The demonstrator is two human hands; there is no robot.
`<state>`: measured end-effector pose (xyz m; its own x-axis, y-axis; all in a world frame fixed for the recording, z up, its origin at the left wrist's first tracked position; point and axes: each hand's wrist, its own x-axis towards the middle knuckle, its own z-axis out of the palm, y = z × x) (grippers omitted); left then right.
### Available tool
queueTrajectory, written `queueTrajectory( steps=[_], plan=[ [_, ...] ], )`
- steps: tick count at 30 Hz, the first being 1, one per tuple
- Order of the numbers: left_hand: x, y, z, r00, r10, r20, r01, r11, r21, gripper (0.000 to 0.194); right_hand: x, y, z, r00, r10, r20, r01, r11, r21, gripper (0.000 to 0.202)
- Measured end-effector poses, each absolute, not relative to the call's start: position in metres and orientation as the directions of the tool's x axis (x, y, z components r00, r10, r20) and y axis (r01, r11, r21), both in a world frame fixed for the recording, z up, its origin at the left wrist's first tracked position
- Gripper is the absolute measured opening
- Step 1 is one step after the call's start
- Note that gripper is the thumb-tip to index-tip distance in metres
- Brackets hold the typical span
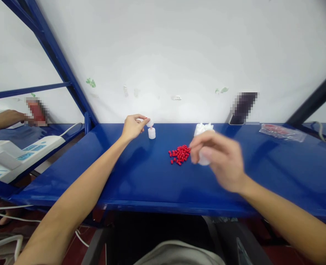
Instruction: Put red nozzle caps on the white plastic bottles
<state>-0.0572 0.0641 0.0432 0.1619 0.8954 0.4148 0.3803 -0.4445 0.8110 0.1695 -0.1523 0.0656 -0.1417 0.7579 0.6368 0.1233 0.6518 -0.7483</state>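
Note:
My left hand (134, 127) is closed in a pinch on a small white cap-like piece (150, 123), with a speck of red showing at its top. Just below that piece a short white cylinder (151, 133) stands upright on the blue table; whether the two touch I cannot tell. A loose pile of small red cylindrical pieces (180, 154) lies between my hands. My right hand (222, 156), smeared by motion, is curled around a rounded white piece (203, 159) above the table, right of the pile. Behind it sits a cluster of white pieces (203, 129), partly hidden.
A dark phone-like object (241, 108) leans on the wall at the back right, beside a clear plastic bag (283, 132) with red contents. Blue metal posts (69, 77) frame the table (141, 176). Power strips (30, 152) and another person's hand (10, 119) are at left.

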Motion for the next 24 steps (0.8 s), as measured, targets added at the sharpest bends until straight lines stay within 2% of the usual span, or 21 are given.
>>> queueTrajectory(
  steps=[2,4,9,13,15,17,20,22,24],
  plan=[
    [-0.056,0.063,0.042,0.186,0.904,0.386,0.404,-0.428,0.808,0.033,0.182,-0.150,0.081,-0.021,0.769,0.639,0.012,0.639,-0.769,0.016],
    [-0.055,0.063,0.042,0.214,0.905,0.368,0.425,-0.426,0.799,0.032,0.195,-0.145,0.090,0.059,0.744,0.666,0.016,0.666,-0.746,0.018],
    [-0.055,0.064,0.039,0.265,0.871,0.414,0.437,-0.492,0.753,0.032,0.222,-0.131,0.081,0.142,0.768,0.625,0.294,0.570,-0.767,0.019],
    [-0.054,0.064,0.036,0.205,0.798,0.567,0.471,-0.588,0.657,0.028,0.228,-0.122,0.070,0.121,0.761,0.638,0.380,0.558,-0.738,0.018],
    [-0.054,0.060,0.035,0.128,0.731,0.670,0.483,-0.636,0.601,0.027,0.228,-0.119,0.071,0.096,0.759,0.644,0.422,0.555,-0.717,0.020],
    [-0.052,0.052,0.035,0.128,0.662,0.739,0.483,-0.692,0.537,0.026,0.229,-0.119,0.079,0.055,0.744,0.666,0.495,0.559,-0.666,0.024],
    [-0.046,0.032,0.033,0.385,0.600,0.701,0.440,-0.787,0.432,0.025,0.232,-0.117,0.093,-0.021,0.701,0.713,0.624,0.566,-0.539,0.029],
    [-0.039,0.015,0.031,0.621,0.531,0.576,0.397,-0.847,0.354,0.024,0.235,-0.114,0.099,-0.070,0.658,0.749,0.718,0.555,-0.420,0.032],
    [-0.033,-0.001,0.029,0.784,0.446,0.433,0.349,-0.892,0.288,0.023,0.238,-0.108,0.097,-0.142,0.637,0.758,0.748,0.570,-0.339,0.035]
  ],
)
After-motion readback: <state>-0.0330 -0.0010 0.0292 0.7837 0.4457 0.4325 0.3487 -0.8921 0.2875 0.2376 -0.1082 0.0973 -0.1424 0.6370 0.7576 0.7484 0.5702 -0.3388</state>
